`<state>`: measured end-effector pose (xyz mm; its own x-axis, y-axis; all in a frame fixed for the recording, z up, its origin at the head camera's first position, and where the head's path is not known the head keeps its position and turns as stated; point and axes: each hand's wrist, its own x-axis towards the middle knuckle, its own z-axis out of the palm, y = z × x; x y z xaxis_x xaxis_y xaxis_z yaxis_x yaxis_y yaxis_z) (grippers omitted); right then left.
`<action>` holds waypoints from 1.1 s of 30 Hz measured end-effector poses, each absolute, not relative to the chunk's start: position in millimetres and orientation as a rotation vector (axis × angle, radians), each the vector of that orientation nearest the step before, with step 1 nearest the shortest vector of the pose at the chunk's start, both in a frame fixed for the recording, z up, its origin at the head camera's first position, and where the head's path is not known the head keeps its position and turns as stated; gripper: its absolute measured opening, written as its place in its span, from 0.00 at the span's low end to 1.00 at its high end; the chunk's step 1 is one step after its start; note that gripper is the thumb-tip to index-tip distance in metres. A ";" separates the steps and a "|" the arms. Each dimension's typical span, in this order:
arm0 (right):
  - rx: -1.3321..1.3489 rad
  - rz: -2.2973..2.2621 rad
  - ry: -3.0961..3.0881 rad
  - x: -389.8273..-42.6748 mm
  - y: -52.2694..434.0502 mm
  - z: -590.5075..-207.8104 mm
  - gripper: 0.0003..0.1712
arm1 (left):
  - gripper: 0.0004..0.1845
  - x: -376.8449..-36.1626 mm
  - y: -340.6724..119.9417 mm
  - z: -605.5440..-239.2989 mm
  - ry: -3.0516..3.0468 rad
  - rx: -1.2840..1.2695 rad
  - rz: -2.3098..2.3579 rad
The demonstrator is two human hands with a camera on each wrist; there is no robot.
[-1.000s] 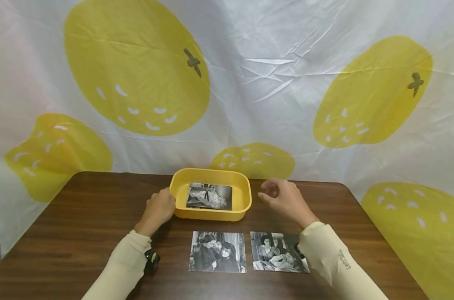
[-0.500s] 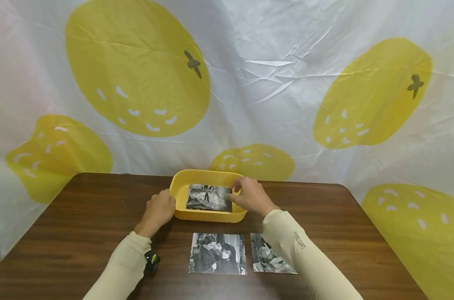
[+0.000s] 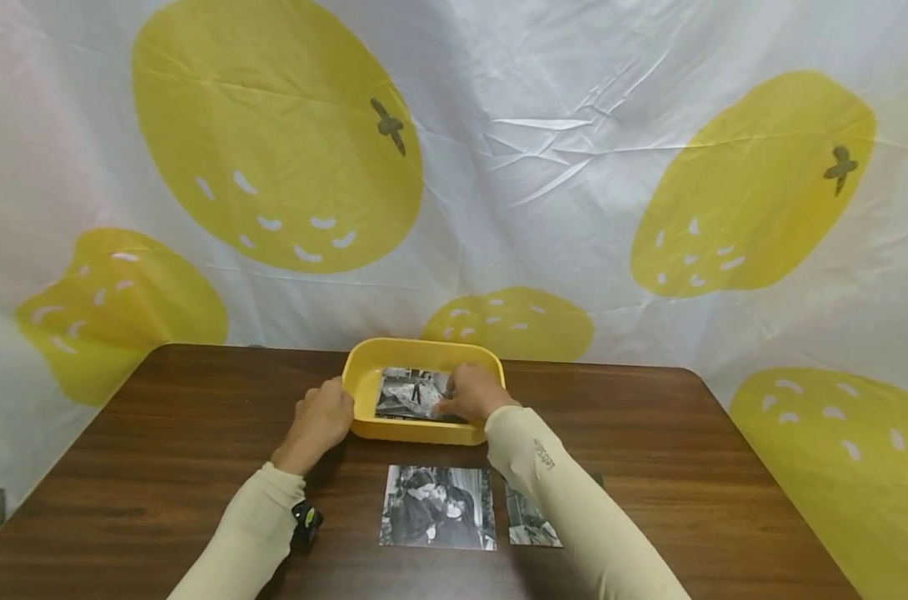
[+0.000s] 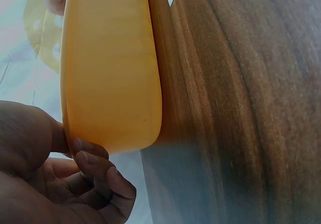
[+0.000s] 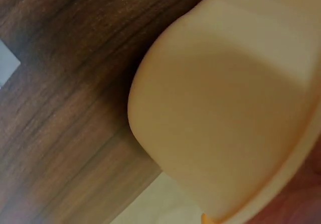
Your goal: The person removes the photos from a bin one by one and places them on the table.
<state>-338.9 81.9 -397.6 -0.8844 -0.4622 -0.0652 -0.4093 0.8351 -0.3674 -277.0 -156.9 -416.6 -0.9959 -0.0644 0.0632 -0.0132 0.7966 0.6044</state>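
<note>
A yellow plastic tub (image 3: pixel 416 432) stands at the far side of the table with a black-and-white photo print (image 3: pixel 407 396) lying in it. My left hand (image 3: pixel 321 423) pinches the tub's left rim; in the left wrist view thumb and fingers (image 4: pixel 95 166) meet at the rim corner. My right hand (image 3: pixel 475 395) reaches down inside the tub, over the right part of the photo. Its thumb lies on the print's surface, and the hand covers the right edge. I cannot tell if the fingers pinch the print. The right wrist view shows mostly the tub's outer wall (image 5: pixel 215 108).
Two more black-and-white photos lie nearer on the brown wooden table (image 3: pixel 199 433): one of huddled figures (image 3: pixel 437 508), and one (image 3: pixel 531 517) partly under my right sleeve (image 3: pixel 574 508). A white curtain (image 3: pixel 514 208) with yellow fruit prints hangs behind the table.
My right hand has moved left from beside the tub, over its right rim and down onto the photo inside. The left hand keeps its hold on the rim.
</note>
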 end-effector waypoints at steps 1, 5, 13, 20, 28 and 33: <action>-0.692 -0.509 2.853 -338.9 81.3 -398.9 0.20 | 0.12 -276.9 -156.7 -417.2 -2.901 0.065 -0.981; -0.703 -0.497 2.821 -337.6 79.6 -401.8 0.17 | 0.12 -275.5 -156.4 -417.6 -2.894 0.062 -0.992; -0.502 -0.544 2.938 -346.9 77.0 -410.9 0.25 | 0.12 -273.9 -156.4 -415.1 -2.897 0.066 -0.987; -0.343 -0.554 2.966 -350.5 79.4 -424.3 0.31 | 0.11 -272.5 -153.8 -416.6 -2.877 0.026 -0.974; -0.305 -0.587 3.031 -349.8 80.7 -421.1 0.42 | 0.11 -275.4 -150.9 -418.3 -2.877 0.036 -0.966; -0.270 -0.630 3.096 -350.4 81.5 -419.7 0.42 | 0.11 -275.5 -150.0 -416.8 -2.898 0.061 -0.978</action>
<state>-350.4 81.5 -419.7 -0.9851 -0.1604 0.0625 -0.1720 0.9066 -0.3854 -275.5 -150.0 -416.8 -0.9958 -0.0639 0.0656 -0.0111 0.7949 0.6066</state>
